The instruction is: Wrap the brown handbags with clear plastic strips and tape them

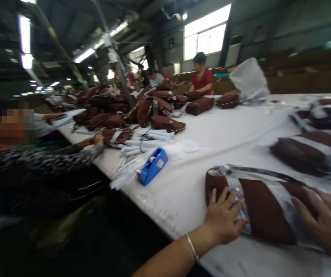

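Note:
A brown handbag (265,206) lies on its side on the white table in front of me, with whitish wrapping strips around it and a dark strap along its far edge. My left hand (225,215) rests on the bag's left part, fingers spread over the brown surface and a clear strip. At the bag's right end lies my right hand (323,223), its fingers stretched over the top, slightly blurred and partly cut off by the frame. Neither hand is wrapped around anything.
A blue tape dispenser (153,167) stands near the table's left edge, beside rolled white paper (150,138). Brown bags (142,111) pile up farther back. More wrapped bags (306,152) lie at right. A co-worker's hand (98,140) touches a bag at left; another person (202,79) works behind.

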The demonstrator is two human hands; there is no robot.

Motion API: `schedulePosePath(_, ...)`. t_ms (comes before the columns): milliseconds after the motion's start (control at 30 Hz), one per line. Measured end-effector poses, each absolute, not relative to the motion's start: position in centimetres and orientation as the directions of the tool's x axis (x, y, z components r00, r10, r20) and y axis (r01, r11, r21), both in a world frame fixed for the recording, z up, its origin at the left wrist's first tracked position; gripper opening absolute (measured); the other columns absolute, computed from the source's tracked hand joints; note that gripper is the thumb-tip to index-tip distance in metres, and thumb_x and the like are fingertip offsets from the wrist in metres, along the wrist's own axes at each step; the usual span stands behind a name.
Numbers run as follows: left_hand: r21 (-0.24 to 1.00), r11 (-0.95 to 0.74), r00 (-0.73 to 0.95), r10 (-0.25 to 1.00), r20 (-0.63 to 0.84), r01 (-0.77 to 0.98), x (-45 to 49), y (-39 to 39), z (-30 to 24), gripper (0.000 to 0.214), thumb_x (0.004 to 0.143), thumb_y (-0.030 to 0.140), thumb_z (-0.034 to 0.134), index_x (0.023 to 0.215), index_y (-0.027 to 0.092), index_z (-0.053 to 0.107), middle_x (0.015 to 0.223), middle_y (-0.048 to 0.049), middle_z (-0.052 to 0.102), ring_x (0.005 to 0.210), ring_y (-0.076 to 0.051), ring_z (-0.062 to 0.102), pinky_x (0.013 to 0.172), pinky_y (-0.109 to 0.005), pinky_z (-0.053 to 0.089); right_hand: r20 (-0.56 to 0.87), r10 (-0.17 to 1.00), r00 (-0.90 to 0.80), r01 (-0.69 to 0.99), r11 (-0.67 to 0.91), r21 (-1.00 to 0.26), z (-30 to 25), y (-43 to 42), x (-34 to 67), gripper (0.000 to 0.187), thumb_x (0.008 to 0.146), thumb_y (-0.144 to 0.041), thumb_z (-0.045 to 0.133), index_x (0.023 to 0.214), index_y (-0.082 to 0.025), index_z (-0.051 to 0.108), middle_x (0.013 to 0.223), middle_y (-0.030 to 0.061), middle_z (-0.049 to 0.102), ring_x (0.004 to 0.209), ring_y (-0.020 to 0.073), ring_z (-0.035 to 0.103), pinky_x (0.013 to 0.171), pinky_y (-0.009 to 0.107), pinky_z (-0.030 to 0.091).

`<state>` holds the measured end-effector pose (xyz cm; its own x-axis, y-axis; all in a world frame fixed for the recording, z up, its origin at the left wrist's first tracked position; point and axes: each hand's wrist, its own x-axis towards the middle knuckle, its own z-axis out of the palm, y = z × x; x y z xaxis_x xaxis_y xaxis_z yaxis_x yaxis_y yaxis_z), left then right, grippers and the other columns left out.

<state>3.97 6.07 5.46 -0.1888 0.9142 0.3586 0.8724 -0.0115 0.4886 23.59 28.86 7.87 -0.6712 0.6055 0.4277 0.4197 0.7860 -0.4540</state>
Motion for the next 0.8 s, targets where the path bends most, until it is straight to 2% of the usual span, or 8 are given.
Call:
schedulePosePath(100,0.748,-0.043,-0.302,0.898,0.319,0.662,1.9,4.7,4.5,0.049,0.096,0.043,0.050,0.144,0.036,0.046,0.159,-0.0004,0.034,0.149,-0.025,0.027,0.122,-0.055,0.022,0.254,0.824,-0.506,0.692,0.564,-0.450,8.8,27.8,25.2,0.067,0.089,-0.063,0.044,0.135,-0.017,0.058,0.139,0.0220,0.055,0.135,0.0357,0.046,0.115,0.053,0.035)
schedulePosePath(200,0.952,0.179,-0.654,0.756,0.029,0.249,-1.5,5.2,3.2,0.060,0.092,0.042,0.058,0.149,0.027,0.041,0.163,-0.0059,0.025,0.151,-0.028,0.021,0.125,-0.050,0.017,-0.017,0.973,-0.228,0.836,0.187,-0.516,9.6,28.2,24.5,0.086,0.084,-0.070,0.050,0.148,-0.013,0.041,0.147,0.0164,0.048,0.135,0.0351,0.046,0.116,0.051,0.035)
schedulePosePath(300,0.924,0.279,-0.592,0.710,-0.382,-0.263,-3.0,6.2,3.1,0.081,0.086,0.048,0.066,0.154,0.022,0.029,0.159,-0.0126,0.033,0.146,-0.030,0.032,0.122,-0.048,0.026,-0.264,0.958,-0.115,0.791,-0.072,-0.607,10.6,29.0,23.9,0.079,0.083,-0.072,0.053,0.140,-0.018,0.052,0.139,0.0127,0.057,0.130,0.0344,0.051,0.114,0.050,0.037)
schedulePosePath(400,0.832,0.204,-0.440,0.770,-0.462,-0.517,-3.3,6.5,4.8,0.078,0.084,0.047,0.071,0.150,0.024,0.037,0.152,-0.0109,0.046,0.139,-0.027,0.044,0.119,-0.043,0.033,-0.345,0.922,-0.175,0.645,-0.157,-0.748,12.3,28.3,23.7,0.069,0.079,-0.067,0.066,0.130,-0.021,0.059,0.129,0.0101,0.065,0.122,0.0329,0.058,0.110,0.048,0.043)
schedulePosePath(533,0.749,0.112,-0.433,0.756,-0.490,-0.653,-6.0,6.7,8.7,0.079,0.074,0.052,0.078,0.140,0.020,0.049,0.140,-0.0142,0.058,0.129,-0.031,0.054,0.113,-0.045,0.040,-0.223,0.953,-0.204,0.347,-0.142,-0.927,15.7,26.2,23.3,0.087,0.071,-0.060,0.080,0.143,-0.025,0.045,0.145,0.0098,0.052,0.133,0.0320,0.048,0.114,0.047,0.038)
schedulePosePath(633,0.783,0.090,-0.432,0.793,-0.431,-0.616,-9.6,7.2,12.7,0.087,0.068,0.050,0.083,0.142,0.020,0.047,0.141,-0.0142,0.057,0.130,-0.033,0.053,0.114,-0.046,0.039,-0.261,0.895,-0.362,0.182,-0.207,-0.961,19.0,24.7,22.5,0.097,0.069,-0.059,0.083,0.149,-0.025,0.039,0.151,0.0112,0.045,0.138,0.0331,0.041,0.115,0.048,0.036)
schedulePosePath(733,0.815,0.178,-0.375,0.820,-0.433,-0.551,-12.5,8.6,16.8,0.077,0.073,0.048,0.079,0.141,0.026,0.050,0.140,-0.0098,0.059,0.135,-0.033,0.049,0.117,-0.050,0.036,-0.406,0.752,-0.519,0.201,-0.355,-0.913,21.9,23.2,21.6,0.083,0.073,-0.057,0.081,0.140,-0.017,0.052,0.141,0.0149,0.056,0.131,0.0360,0.050,0.111,0.051,0.040)
schedulePosePath(800,0.831,0.226,-0.400,0.793,-0.460,-0.508,-13.6,10.4,19.1,0.068,0.073,0.051,0.077,0.134,0.032,0.057,0.134,-0.0059,0.064,0.136,-0.035,0.048,0.115,-0.054,0.037,-0.422,0.757,-0.498,0.159,-0.399,-0.903,23.0,22.6,21.0,0.067,0.082,-0.052,0.075,0.135,-0.017,0.057,0.137,0.0135,0.059,0.127,0.0344,0.054,0.111,0.051,0.041)
